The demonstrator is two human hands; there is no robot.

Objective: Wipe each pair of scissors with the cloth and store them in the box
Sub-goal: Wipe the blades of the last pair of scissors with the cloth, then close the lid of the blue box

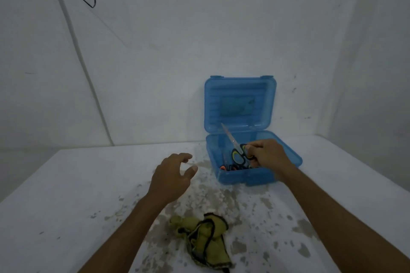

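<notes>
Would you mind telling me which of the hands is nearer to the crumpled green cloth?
Left. The left hand hovers beyond the cloth; the right hand is farther, over the box.

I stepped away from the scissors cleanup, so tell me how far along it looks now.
Near the end, it seems. At least one orange-handled pair already lies in the open blue plastic box. The right hand grips a pair of yellow-and-black scissors over the box, blades up, not yet released. The left hand hovers empty, the green cloth lies put down, and no scissors show on the table.
</notes>
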